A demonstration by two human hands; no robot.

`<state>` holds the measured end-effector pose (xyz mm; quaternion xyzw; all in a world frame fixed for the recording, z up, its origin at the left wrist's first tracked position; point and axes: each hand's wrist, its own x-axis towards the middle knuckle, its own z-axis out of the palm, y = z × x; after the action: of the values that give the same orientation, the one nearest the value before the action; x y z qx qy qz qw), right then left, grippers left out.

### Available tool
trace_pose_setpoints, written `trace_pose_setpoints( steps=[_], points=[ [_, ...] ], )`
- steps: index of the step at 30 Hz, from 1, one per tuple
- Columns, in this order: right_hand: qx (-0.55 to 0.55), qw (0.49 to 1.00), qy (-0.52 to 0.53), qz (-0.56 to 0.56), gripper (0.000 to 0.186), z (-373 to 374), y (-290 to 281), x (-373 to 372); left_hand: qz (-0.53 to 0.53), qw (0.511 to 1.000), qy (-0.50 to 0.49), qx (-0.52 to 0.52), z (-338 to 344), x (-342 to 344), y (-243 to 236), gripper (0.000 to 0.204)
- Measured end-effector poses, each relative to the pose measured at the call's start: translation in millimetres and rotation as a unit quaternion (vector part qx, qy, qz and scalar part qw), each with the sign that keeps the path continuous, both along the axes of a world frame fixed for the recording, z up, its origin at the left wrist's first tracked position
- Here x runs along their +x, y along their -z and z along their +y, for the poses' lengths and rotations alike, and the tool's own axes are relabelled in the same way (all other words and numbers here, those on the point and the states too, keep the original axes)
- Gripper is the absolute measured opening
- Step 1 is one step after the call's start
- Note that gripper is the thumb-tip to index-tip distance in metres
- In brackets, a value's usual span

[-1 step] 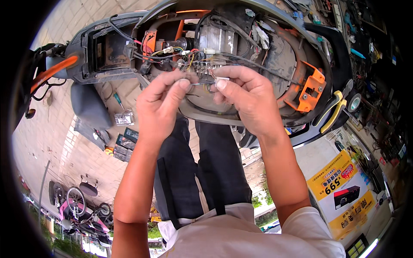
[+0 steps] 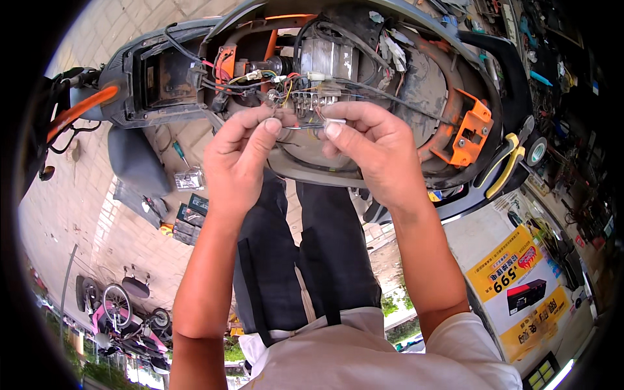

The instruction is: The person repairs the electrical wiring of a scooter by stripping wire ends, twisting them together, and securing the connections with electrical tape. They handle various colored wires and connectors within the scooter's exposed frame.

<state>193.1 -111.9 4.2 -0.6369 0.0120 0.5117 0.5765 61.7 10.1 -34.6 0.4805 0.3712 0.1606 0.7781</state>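
In the head view, my left hand (image 2: 247, 156) pinches a thin wire (image 2: 293, 127) between thumb and forefinger. My right hand (image 2: 380, 156) grips a small white piece (image 2: 338, 121) on the wiring, its other fingers curled. Both hands are above the opened body of a scooter (image 2: 188, 39), just below a bundle of coloured wires and white connectors (image 2: 315, 77). Behind the bundle sit a finned silver box (image 2: 325, 58) and a row of metal terminals (image 2: 312, 103); an orange bracket (image 2: 469, 136) is at the right.
A removed dark seat (image 2: 136, 159), a screwdriver (image 2: 179, 151) and several small boxes (image 2: 191, 218) lie on the paving at left. A pink bicycle (image 2: 117, 312) stands at lower left. A yellow sign (image 2: 513, 260) is at lower right, with clutter along the right edge.
My fingertips have shifted very slightly around the thin wire and white piece. Everything else looks the same.
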Motion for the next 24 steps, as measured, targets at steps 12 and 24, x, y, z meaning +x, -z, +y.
trace_pose_setpoints(
  steps=[12,24],
  points=[
    [-0.006,0.916,-0.140,-0.376,0.020,-11.2,6.0,-43.4,0.002,0.952,0.156,0.265,-3.4,-29.2,10.5,0.033],
    [0.103,0.883,-0.156,-0.430,0.018,-17.5,18.8,-41.0,-0.045,0.922,0.128,0.362,-9.8,-37.8,16.0,0.015]
  ],
)
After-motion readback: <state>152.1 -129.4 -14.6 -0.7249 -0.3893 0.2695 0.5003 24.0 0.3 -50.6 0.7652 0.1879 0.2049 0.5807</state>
